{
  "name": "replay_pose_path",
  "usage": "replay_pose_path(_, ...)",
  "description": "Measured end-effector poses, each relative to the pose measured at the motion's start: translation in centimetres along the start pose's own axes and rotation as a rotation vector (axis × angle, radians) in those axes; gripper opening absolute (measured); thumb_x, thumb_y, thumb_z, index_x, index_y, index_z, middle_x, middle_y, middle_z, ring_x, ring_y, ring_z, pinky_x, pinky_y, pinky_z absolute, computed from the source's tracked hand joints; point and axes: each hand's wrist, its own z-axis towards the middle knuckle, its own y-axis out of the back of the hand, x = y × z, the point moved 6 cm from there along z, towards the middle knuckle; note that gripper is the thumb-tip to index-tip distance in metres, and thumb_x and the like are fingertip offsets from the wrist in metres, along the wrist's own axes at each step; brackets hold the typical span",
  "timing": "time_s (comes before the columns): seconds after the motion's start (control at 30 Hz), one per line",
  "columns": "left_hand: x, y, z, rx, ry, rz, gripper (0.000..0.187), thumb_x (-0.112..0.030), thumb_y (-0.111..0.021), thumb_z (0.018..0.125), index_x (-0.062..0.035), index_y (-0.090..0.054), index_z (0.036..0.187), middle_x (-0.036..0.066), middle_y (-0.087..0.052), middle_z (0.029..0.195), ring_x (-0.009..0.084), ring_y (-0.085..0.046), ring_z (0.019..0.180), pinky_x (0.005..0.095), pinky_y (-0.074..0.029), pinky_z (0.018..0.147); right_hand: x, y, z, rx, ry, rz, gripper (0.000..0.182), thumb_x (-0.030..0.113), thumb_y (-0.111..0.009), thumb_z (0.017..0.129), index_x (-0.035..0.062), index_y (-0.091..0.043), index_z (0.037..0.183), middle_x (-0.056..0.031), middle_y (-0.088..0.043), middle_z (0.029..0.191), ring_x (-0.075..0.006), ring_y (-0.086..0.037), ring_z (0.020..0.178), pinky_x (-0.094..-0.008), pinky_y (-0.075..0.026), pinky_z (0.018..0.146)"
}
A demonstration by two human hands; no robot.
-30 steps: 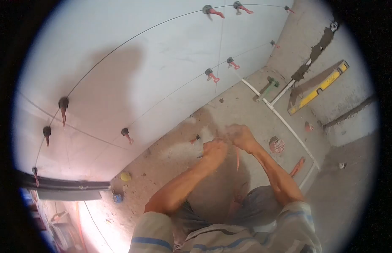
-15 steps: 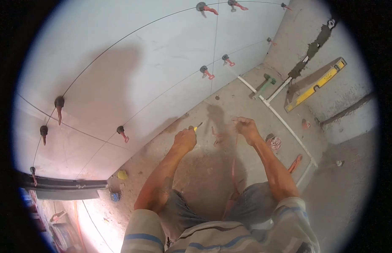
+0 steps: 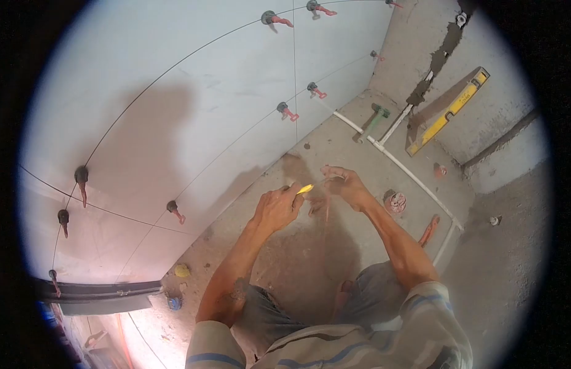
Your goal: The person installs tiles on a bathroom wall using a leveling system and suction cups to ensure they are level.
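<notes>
Left hand: fingers clamped on yellow tool, which sticks out at the hand's 2 o'clock. Right hand: just beside tool, fingers bent, can't tell if gripping anything. From right hand, green hammer at 1 o'clock, yellow level at 2, both well apart.

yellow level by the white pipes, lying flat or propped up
Propped up: the level slants from the floor up the wall, its shadow beside it.

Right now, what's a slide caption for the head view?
The left hand grips a small yellow tool near the right hand, above a floor with white pipes.
</notes>
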Motion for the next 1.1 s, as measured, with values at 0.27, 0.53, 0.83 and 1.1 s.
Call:
replay_pose_path(0.27,-0.8,-0.7,0.1,0.07,0.004,0.147,0.026,-0.026,-0.051,0.092,-0.0016,-0.053,0.099,0.021,-0.062,0.076,0.042,-0.061,0.067,0.0503,-0.047,0.06,3.7,-2.3,-2.0,0.098,0.044,-0.062,0.042,0.0,-0.058,0.082,0.0002,-0.054,0.124,-0.0081,-0.057,0.118,-0.0156,-0.059,0.087,-0.0286,-0.049,0.074)
replay_pose_path(0.53,-1.5,-2.6,0.0,0.097,0.018,0.297,0.022,-0.021,-0.048,0.093,-0.0002,-0.052,0.099,0.021,-0.063,0.08,0.0385,-0.064,0.068,0.0479,-0.05,0.061,3.6,-2.4,-1.3,0.058,0.331,-0.428,0.04,-0.011,-0.051,0.08,-0.0028,-0.057,0.119,-0.0092,-0.054,0.114,-0.017,-0.06,0.077,-0.0274,-0.053,0.063)
replay_pose_path(0.83,-3.2,-4.8,-0.7,0.107,0.039,0.43,0.021,-0.004,-0.053,0.082,0.0022,-0.049,0.101,0.022,-0.063,0.084,0.0368,-0.066,0.071,0.0456,-0.053,0.059,4.5,-3.8,-1.9,0.011,0.066,-0.198,0.03,-0.01,-0.055,0.082,-0.0086,-0.059,0.112,-0.0099,-0.057,0.11,-0.0179,-0.062,0.077,-0.0304,-0.058,0.056)
replay_pose_path(1.1,1.4,-8.9,-1.7,0.254,0.142,0.275,0.027,-0.006,-0.054,0.082,0.0042,-0.056,0.107,0.021,-0.067,0.092,0.0338,-0.068,0.084,0.0436,-0.055,0.068,2.7,-4.7,-0.5,0.141,0.195,-0.24,0.034,-0.006,-0.059,0.077,0.0008,-0.066,0.11,-0.0122,-0.06,0.116,-0.0177,-0.058,0.1,-0.028,-0.047,0.087)
